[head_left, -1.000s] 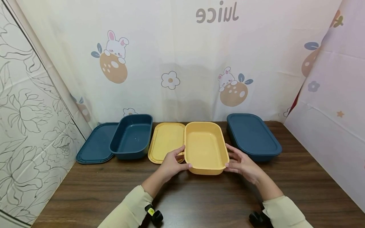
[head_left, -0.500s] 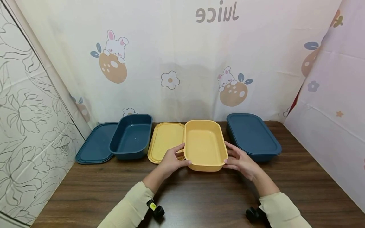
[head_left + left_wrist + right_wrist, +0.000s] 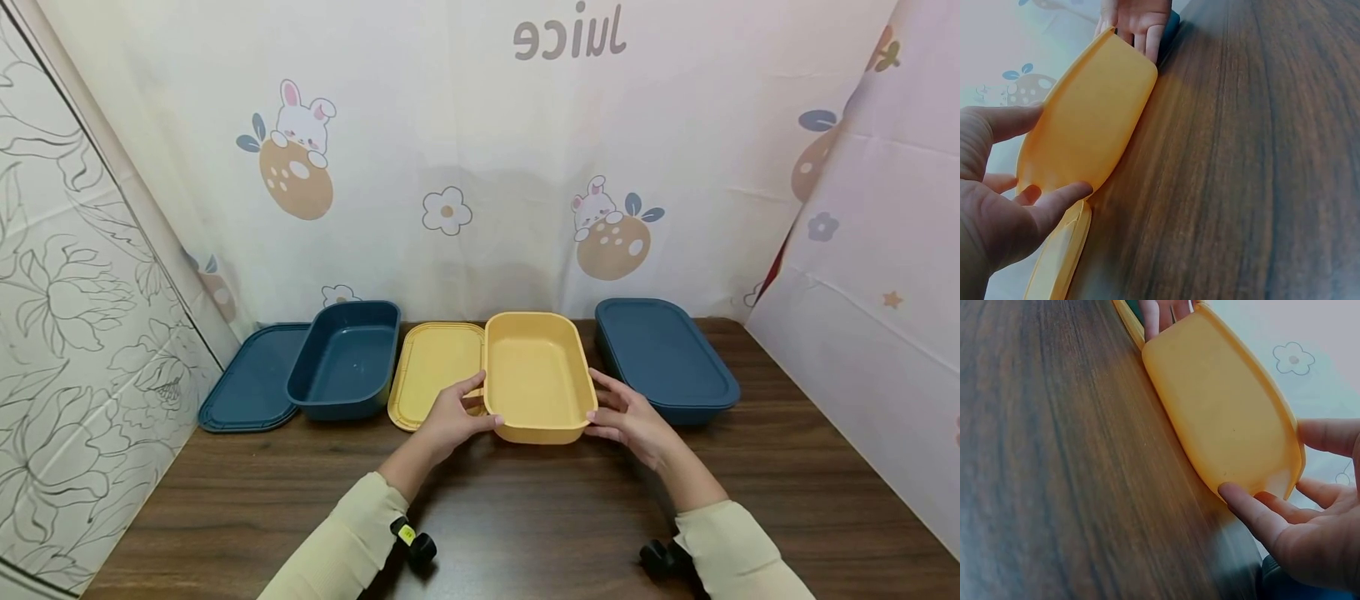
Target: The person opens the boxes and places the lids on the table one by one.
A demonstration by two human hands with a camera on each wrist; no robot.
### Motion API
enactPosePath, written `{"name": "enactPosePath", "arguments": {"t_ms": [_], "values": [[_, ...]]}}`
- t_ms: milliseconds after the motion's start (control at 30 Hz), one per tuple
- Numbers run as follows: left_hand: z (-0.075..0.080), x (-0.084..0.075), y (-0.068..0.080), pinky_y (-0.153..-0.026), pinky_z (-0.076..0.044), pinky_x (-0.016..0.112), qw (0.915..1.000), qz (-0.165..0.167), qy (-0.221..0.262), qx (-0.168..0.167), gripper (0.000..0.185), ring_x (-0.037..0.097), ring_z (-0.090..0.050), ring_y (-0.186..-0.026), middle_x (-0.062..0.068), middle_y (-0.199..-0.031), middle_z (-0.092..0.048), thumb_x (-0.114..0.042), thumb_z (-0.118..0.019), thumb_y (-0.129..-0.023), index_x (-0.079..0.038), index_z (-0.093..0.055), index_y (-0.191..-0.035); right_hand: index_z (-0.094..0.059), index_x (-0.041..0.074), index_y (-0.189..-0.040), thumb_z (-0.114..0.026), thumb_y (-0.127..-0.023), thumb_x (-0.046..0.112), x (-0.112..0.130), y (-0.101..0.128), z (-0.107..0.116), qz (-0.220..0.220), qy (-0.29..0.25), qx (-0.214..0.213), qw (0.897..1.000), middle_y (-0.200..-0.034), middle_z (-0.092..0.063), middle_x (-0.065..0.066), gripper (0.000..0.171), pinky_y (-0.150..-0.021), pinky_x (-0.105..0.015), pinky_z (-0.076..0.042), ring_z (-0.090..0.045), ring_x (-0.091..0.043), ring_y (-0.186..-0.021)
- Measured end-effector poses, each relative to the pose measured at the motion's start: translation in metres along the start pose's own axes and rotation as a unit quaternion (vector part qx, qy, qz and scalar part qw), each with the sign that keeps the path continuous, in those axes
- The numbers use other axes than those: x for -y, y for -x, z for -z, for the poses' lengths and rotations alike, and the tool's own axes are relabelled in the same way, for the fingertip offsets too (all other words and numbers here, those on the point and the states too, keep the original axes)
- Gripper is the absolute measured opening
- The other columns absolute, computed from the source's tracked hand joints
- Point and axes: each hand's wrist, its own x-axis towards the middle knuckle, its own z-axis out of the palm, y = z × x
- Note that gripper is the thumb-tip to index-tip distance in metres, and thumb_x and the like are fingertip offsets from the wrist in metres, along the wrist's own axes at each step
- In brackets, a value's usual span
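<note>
A yellow rectangular food container [image 3: 538, 383] sits between both hands, its opening facing up and nothing inside. My left hand [image 3: 453, 421] holds its left side near the front corner, thumb by the front rim. At the right side, my right hand [image 3: 632, 423] grips the wall the same way. In the left wrist view, the container's wall [image 3: 1094, 112] runs between the hands, with its lower edge close to the tabletop; whether it touches is hard to tell. The yellow lid [image 3: 437, 375] lies flat just left of it, partly behind my left hand.
Left of the yellow lid stands an open dark blue container [image 3: 343, 358], with a dark blue lid [image 3: 253, 383] lying beside it. A lidded dark blue container [image 3: 669, 354] stands at the right. A printed cloth [image 3: 510, 275] hangs behind the wooden table [image 3: 525, 517].
The yellow container has slid or moved slightly away from me, toward the back cloth, with both hands holding it. The blue containers and the lids stay where they were.
</note>
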Motion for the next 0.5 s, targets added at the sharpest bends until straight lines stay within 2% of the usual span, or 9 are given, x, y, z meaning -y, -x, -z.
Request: {"name": "enactPosePath", "arguments": {"t_ms": [233, 300, 400, 500], "values": [[0.0003, -0.0030, -0.0045, -0.092, -0.051, 0.036, 0.9999, 0.007, 0.007, -0.003, 0.084, 0.038, -0.046, -0.129, 0.017, -0.153, -0.035, 0.002, -0.079, -0.079, -0.001, -0.034, -0.149, -0.014, 0.010, -0.157, -0.056, -0.095, -0.002, 0.0015, -0.0029, -0.0026, 0.002, 0.001, -0.021, 1.000, -0.150, -0.026, -0.031, 0.075, -0.092, -0.041, -0.052, -0.055, -0.035, -0.119], [-0.0005, -0.0102, -0.0015, -0.091, -0.052, 0.036, 1.0000, 0.005, 0.007, -0.003, 0.082, 0.040, -0.045, -0.129, 0.019, -0.153, -0.034, 0.004, -0.078, -0.079, 0.001, -0.034, -0.149, -0.015, 0.009, -0.157, -0.055, -0.096, -0.002, 0.0030, -0.0030, -0.0038, 0.003, 0.002, -0.026, 1.000, -0.150, -0.027, -0.031, 0.074, -0.093, -0.042, -0.051, -0.056, -0.032, -0.119], [-0.0005, -0.0102, -0.0030, -0.091, -0.052, 0.035, 1.0000, 0.003, 0.008, -0.004, 0.082, 0.040, -0.044, -0.130, 0.019, -0.153, -0.033, 0.004, -0.078, -0.079, 0.001, -0.034, -0.149, -0.016, 0.009, -0.156, -0.055, -0.096, -0.002, 0.0044, -0.0042, -0.0050, 0.002, 0.001, -0.034, 0.999, -0.150, -0.027, -0.031, 0.073, -0.094, -0.042, -0.050, -0.056, -0.031, -0.119], [0.0002, -0.0035, -0.0075, -0.089, -0.052, 0.033, 0.9999, -0.001, 0.007, -0.007, 0.084, 0.037, -0.046, -0.129, 0.018, -0.152, -0.036, 0.001, -0.079, -0.079, -0.001, -0.034, -0.149, -0.017, 0.009, -0.156, -0.054, -0.097, -0.002, 0.0048, -0.0063, -0.0065, 0.001, 0.003, -0.043, 0.999, -0.149, -0.029, -0.030, 0.071, -0.093, -0.040, -0.051, -0.054, -0.033, -0.120]]}}
